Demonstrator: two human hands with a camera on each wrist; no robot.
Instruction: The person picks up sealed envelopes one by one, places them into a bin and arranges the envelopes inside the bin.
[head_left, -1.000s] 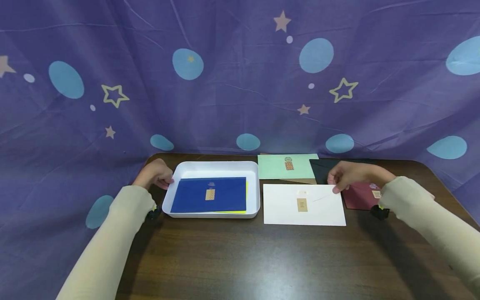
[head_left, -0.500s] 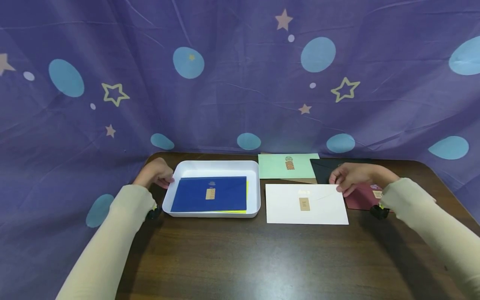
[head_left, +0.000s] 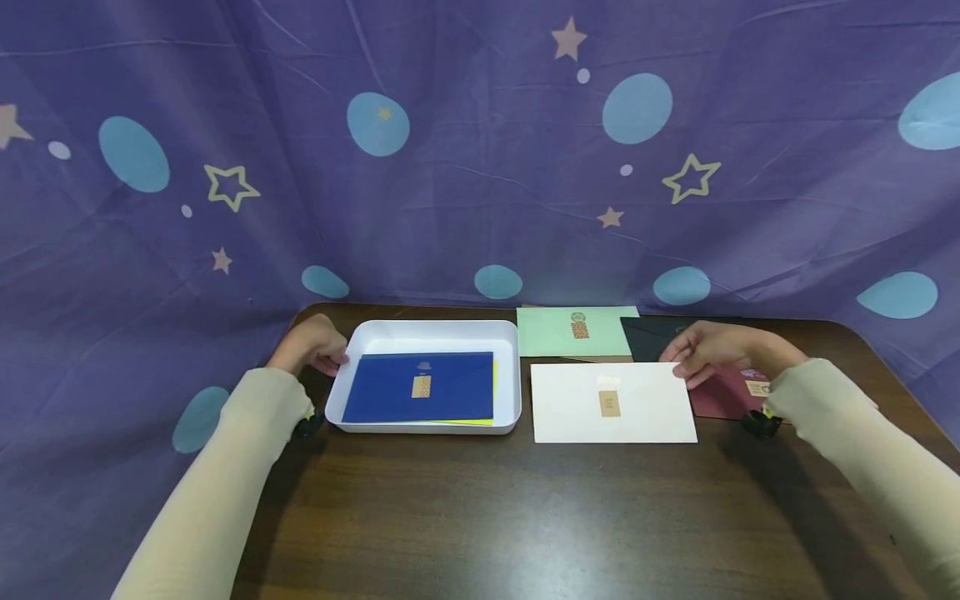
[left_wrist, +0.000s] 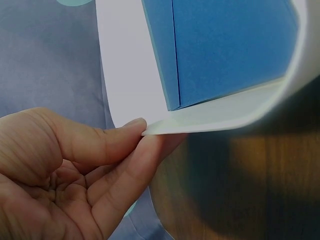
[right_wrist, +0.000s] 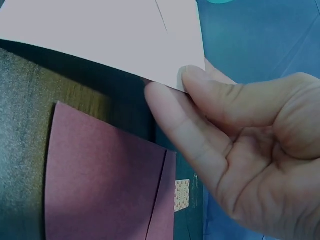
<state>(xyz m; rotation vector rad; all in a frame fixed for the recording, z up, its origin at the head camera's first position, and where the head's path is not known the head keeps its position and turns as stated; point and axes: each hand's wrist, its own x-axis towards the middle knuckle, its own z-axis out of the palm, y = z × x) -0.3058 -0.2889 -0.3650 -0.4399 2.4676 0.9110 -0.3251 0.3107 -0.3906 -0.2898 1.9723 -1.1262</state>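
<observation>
My left hand (head_left: 311, 343) pinches the left rim of a white tray (head_left: 442, 335) between thumb and fingers; the left wrist view shows the thumb on the rim's inner side. In the tray lies a blue envelope (head_left: 457, 387) with a small tan label, over a yellow one (head_left: 483, 422) that peeks out at its edge. Between thumb and fingers my right hand (head_left: 720, 348) pinches the upper right corner of a white envelope (head_left: 570, 408). The right wrist view shows this envelope (right_wrist: 100, 35) raised off the table, above a maroon envelope (right_wrist: 95, 175).
Behind the white envelope lie a mint green envelope (head_left: 540, 333) and a black one (head_left: 637, 337), partly hidden by the right hand. A brown edge shows under the green one. The dark wooden table (head_left: 420, 517) ends at a purple patterned cloth (head_left: 450, 225).
The white envelope has shifted slightly right and its near edge has risen a little, with my right hand's fingers now further under its corner. My left hand stays on the tray rim.
</observation>
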